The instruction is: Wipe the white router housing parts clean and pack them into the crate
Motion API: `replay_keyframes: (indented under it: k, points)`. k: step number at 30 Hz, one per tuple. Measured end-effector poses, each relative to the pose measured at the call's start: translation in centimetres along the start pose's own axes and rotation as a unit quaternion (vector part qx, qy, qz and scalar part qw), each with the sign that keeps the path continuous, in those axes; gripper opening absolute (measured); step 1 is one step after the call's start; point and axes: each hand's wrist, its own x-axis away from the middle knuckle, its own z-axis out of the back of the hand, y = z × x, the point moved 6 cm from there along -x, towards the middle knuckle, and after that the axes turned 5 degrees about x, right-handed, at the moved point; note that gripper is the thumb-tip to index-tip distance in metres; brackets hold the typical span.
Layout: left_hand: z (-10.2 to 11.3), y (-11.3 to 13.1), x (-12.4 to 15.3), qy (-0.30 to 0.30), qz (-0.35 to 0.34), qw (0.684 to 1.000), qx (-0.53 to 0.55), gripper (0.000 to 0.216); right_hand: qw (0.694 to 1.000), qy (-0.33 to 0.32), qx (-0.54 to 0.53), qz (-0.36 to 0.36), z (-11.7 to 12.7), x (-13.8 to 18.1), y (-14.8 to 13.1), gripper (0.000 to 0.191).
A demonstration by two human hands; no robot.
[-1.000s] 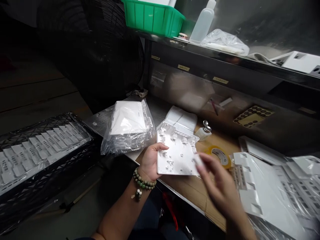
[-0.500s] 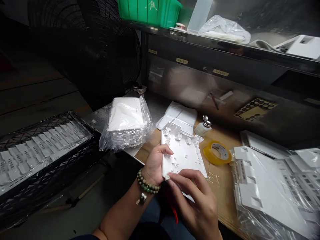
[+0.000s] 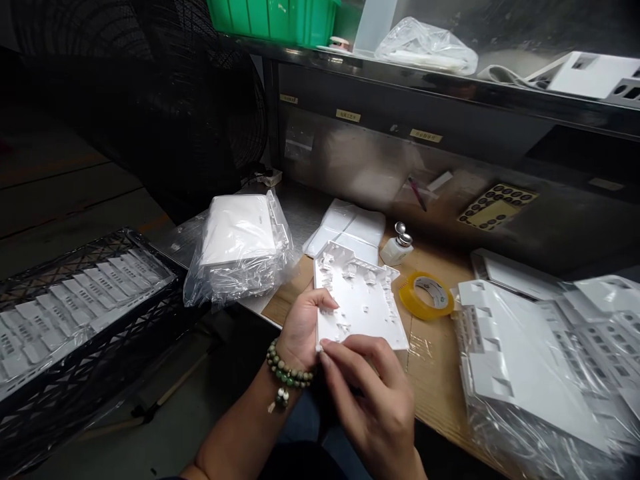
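Head view: we log one white plastic housing (image 3: 357,307), grasped in our left hand (image 3: 300,328) over the near edge of the tabletop (image 3: 299,212); our right hand (image 3: 377,393) pinches a small white piece (image 3: 319,347) at the housing's near left corner.

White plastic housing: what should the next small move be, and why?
Probably, the right hand should slide along the near edge of the white plastic housing, since its fingers are at the near left corner and the left hand steadies the left side.
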Motion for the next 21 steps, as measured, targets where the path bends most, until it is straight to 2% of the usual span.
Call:
replay_keyframes:
  k: [4, 6, 8, 10, 13, 15, 18, 21]
  points:
    - [0.2, 0.3, -0.1, -0.005, 0.027, 1.0, -0.01, 0.087, 1.0, -0.025, 0.008, 0.003, 0.2, 0.4, 0.3, 0.025]
    - [0.8, 1.0, -0.1, 0.006, 0.043, 0.999, -0.007, 0.09, 0.999, -0.016, 0.013, -0.046, 1.7, 0.9, 2.0, 0.02]
    - [1.5, 2.1, -0.1, 0.022, 0.051, 0.998, -0.01, 0.092, 0.99, 0.044, 0.031, -0.131, 4.2, 1.6, 4.8, 0.015]
    - [2.3, 3.6, 0.2, 0.031, 0.048, 0.998, -0.023, 0.093, 0.967, 0.125, 0.067, -0.211, 7.1, 2.7, 7.6, 0.012]
    - [3.2, 5.6, 0.9, 0.026, 0.022, 0.998, -0.048, 0.091, 0.938, 0.197, 0.104, -0.264, 10.1, 4.3, 10.1, 0.013]
    - [3.5, 6.5, 1.4, 0.014, -0.001, 0.999, -0.049, 0.088, 0.941, 0.194, 0.102, -0.257, 10.4, 4.9, 10.4, 0.01]
    - [3.5, 7.1, 2.0, -0.009, -0.029, 0.999, -0.026, 0.088, 0.957, 0.154, 0.088, -0.229, 9.1, 5.0, 9.5, 0.006]
    - [3.3, 6.9, 2.3, -0.043, -0.019, 0.999, -0.007, 0.09, 0.969, 0.121, 0.077, -0.2, 7.4, 4.8, 8.4, 0.015]
